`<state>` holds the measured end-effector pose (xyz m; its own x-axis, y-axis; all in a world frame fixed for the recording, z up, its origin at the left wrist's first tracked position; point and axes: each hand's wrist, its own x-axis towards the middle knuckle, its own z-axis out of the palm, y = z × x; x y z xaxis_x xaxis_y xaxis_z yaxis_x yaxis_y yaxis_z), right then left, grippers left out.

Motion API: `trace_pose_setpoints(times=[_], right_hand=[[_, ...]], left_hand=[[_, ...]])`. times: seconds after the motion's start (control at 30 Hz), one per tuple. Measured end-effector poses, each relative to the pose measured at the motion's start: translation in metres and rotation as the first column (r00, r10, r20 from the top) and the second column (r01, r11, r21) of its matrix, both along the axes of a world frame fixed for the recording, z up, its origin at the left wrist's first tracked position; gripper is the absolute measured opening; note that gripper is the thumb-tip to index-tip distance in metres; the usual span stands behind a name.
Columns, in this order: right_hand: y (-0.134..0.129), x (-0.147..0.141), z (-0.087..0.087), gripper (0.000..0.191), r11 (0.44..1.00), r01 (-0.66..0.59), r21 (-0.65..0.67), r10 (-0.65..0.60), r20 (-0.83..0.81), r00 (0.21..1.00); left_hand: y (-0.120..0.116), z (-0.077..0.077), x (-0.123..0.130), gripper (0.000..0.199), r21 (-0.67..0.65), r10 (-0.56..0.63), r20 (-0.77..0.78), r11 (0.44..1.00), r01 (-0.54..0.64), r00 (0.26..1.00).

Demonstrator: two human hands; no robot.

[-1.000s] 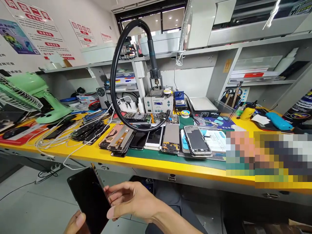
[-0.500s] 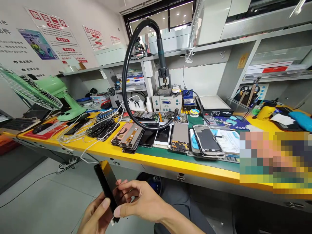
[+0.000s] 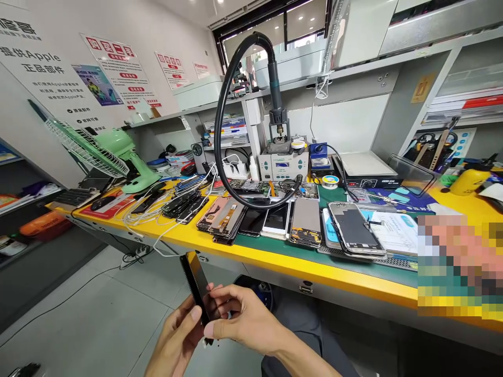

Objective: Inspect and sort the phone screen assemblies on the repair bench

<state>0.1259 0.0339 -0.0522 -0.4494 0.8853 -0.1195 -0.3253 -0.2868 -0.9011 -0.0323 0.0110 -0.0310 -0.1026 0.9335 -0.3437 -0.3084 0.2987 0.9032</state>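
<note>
"Below the front edge of the long yellow tabletop (image 3: 275,262), left of its middle, a slim, glossy black, phone-shaped slab (image 3: 199,278) is held tilted, clear of the surface. How does the grip stand?"

"Both hands look clamped on it. The bare left hand (image 3: 176,335) wraps the lower part, thumb along the near side; the bare right hand (image 3: 249,320) pinches near the lower end, thumb in front, fingers at the glossy face."

"How would you handle it well?"

"I'd let the left carry the weight and the right press lightly, near the rim, so the face isn't smeared or flexed. I'd also work over the tabletop: a slip out here could end on the grey tiled floor (image 3: 98,314). Something small and pale shows at the slab's lower end; I can't tell what."

"And the surface?"

"A dark green flat mat (image 3: 283,247) reaches close to the front edge, with a white rectangular phone (image 3: 276,221) on it. Tangled white cables (image 3: 135,212) and a pale green fan (image 3: 116,140) sit toward the left end. Near the back edge, a grey boxy station (image 3: 283,167) stands behind an arching black hose (image 3: 220,120)."

"Beyond that?"

"Red-and-white posters (image 3: 112,55) on the pale wall."
</note>
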Motion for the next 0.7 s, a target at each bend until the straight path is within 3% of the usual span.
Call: trace_pose_setpoints(times=[0.2, 0.5, 0.7], right_hand=[[-0.001, -0.001, 0.001, 0.066, 1.000, 0.002, 0.031, -0.003, 0.027, 1.000], [-0.002, 0.000, -0.003, 0.065, 0.998, 0.015, 0.058, -0.021, 0.110, 0.994], [-0.003, -0.001, -0.006, 0.068, 0.999, 0.007, 0.043, -0.011, 0.101, 0.995]], left_hand=[[0.001, -0.001, 0.002, 0.060, -0.016, -0.031, -0.033, 0.999, 0.030, 0.999], [0.005, -0.018, -0.021, 0.066, -0.068, -0.072, -0.029, 0.995, 0.070, 0.997], [0.002, -0.018, -0.020, 0.067, -0.094, -0.108, -0.038, 0.990, 0.105, 0.993]])
